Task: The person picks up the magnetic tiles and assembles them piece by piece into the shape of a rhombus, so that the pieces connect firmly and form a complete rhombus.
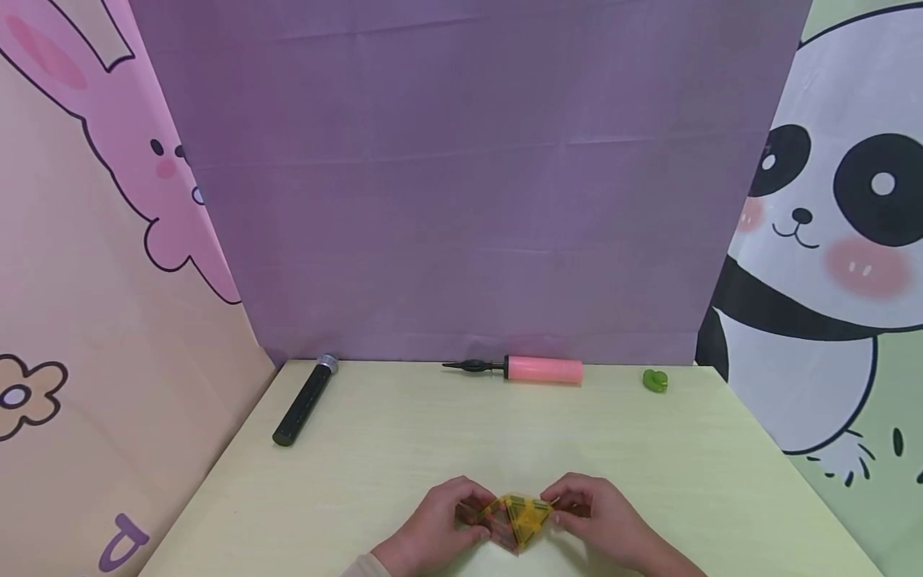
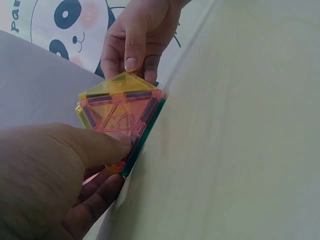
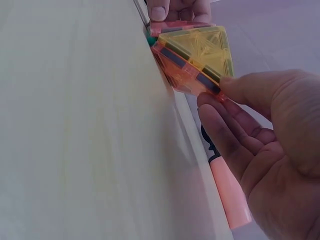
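A small angular shape of translucent magnetic tiles point(image 1: 530, 519) is held between both hands near the table's front. Red and yellow triangular tiles show in every view, and a green edge point(image 2: 142, 140) runs along one side in the left wrist view. My left hand point(image 1: 441, 521) pinches the red side, its thumb lying flat on the red tile point(image 2: 117, 117). My right hand point(image 1: 602, 513) pinches the opposite corner, with the thumb at the tip of the yellow tile point(image 3: 202, 47). Fingers hide parts of the shape's ends.
On the light wooden table point(image 1: 404, 433), a black microphone point(image 1: 306, 403) lies at the left. A pink hand pump point(image 1: 542, 369) with a black nozzle lies along the back edge, and a small green object point(image 1: 654, 381) sits at the back right. Behind hangs a purple cloth point(image 1: 461, 176).
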A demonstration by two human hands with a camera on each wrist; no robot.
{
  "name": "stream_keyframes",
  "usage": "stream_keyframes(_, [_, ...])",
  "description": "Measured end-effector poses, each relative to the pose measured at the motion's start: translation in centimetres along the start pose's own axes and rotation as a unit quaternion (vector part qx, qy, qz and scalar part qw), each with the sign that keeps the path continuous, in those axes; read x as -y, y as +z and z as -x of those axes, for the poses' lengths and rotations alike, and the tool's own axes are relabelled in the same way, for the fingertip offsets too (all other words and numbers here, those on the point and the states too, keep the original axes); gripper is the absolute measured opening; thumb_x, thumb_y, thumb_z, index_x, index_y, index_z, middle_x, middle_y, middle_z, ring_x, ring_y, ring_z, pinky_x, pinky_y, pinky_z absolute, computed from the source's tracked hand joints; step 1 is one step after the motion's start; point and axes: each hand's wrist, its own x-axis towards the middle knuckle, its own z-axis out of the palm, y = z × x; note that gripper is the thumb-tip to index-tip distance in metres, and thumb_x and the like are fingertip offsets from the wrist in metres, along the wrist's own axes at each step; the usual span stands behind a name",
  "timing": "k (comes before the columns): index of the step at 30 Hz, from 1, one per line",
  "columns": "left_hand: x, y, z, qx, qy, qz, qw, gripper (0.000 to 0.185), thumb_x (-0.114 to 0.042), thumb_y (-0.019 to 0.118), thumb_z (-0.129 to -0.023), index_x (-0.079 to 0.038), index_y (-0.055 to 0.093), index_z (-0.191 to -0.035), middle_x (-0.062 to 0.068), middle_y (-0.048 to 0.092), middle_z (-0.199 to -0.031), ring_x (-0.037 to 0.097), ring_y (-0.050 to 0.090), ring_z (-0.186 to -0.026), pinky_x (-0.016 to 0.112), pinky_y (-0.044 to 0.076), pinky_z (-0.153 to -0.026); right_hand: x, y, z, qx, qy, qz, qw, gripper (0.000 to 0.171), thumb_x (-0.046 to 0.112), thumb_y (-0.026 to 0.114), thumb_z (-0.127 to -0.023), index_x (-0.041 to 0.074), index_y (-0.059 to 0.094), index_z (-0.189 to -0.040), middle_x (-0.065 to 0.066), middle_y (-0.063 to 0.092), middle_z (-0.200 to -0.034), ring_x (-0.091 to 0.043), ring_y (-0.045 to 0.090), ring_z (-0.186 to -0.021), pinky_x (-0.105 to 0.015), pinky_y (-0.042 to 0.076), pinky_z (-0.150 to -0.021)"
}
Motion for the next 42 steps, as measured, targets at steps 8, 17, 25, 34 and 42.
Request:
stream_keyframes(8, [0.04, -0.11, -0.1, -0.027, -0.023, 0.019, 0.9992, 0.032, -0.001, 0.074, -0.083, -0.02, 0.065, -0.107, -0.009, 0.061, -0.104, 0.005, 0.062, -0.09, 0.023, 0.052, -0.078, -0.11, 0.09, -0.13, -0.02, 0.008, 0.008, 1.0, 0.018, 0.015, 0.071, -0.088, 0.015, 0.069, -0.106, -0.002, 0.067, -0.103, -0.022, 0.066, -0.09, -0.029, 0.055, -0.073])
stream_keyframes(17, [0.25, 0.02, -0.33, -0.037, -0.036, 0.024, 0.9984, 0.03, -0.001, 0.075, -0.082, -0.019, 0.066, -0.105, -0.009, 0.062, -0.101, 0.006, 0.062, -0.089, 0.023, 0.052, -0.077, -0.32, 0.17, -0.3, -0.028, 0.014, 0.005, 0.999, 0.02, 0.019, 0.072, -0.088, 0.015, 0.068, -0.107, -0.005, 0.067, -0.107, -0.021, 0.067, -0.089, -0.029, 0.055, -0.07])
stream_keyframes(25, [0.51, 0.18, -0.54, -0.04, -0.035, 0.02, 0.9984, 0.031, -0.002, 0.075, -0.082, -0.021, 0.065, -0.105, -0.01, 0.062, -0.1, 0.006, 0.062, -0.087, 0.022, 0.052, -0.075, -0.56, 0.05, -0.37, -0.038, 0.022, 0.01, 0.999, 0.019, 0.018, 0.071, -0.089, 0.018, 0.069, -0.108, -0.004, 0.067, -0.109, -0.021, 0.067, -0.089, -0.029, 0.055, -0.07])
stream_keyframes(34, [0.35, 0.11, -0.43, -0.039, -0.036, 0.02, 0.9984, 0.032, -0.002, 0.075, -0.082, -0.021, 0.065, -0.105, -0.01, 0.062, -0.101, 0.006, 0.062, -0.088, 0.022, 0.052, -0.075, -0.44, 0.12, -0.27, -0.039, 0.029, 0.004, 0.999, 0.02, 0.018, 0.071, -0.089, 0.016, 0.069, -0.108, -0.004, 0.067, -0.11, -0.021, 0.067, -0.089, -0.028, 0.055, -0.07])
stream_keyframes(42, [0.04, -0.1, -0.39, -0.034, -0.042, 0.012, 0.9985, 0.033, -0.003, 0.075, -0.083, -0.019, 0.064, -0.11, -0.008, 0.062, -0.104, 0.007, 0.062, -0.091, 0.023, 0.052, -0.077, 0.0, -0.22, -0.17, -0.051, 0.015, 0.028, 0.998, 0.022, 0.013, 0.07, -0.089, 0.014, 0.068, -0.111, -0.004, 0.066, -0.112, -0.021, 0.066, -0.092, -0.028, 0.055, -0.074])
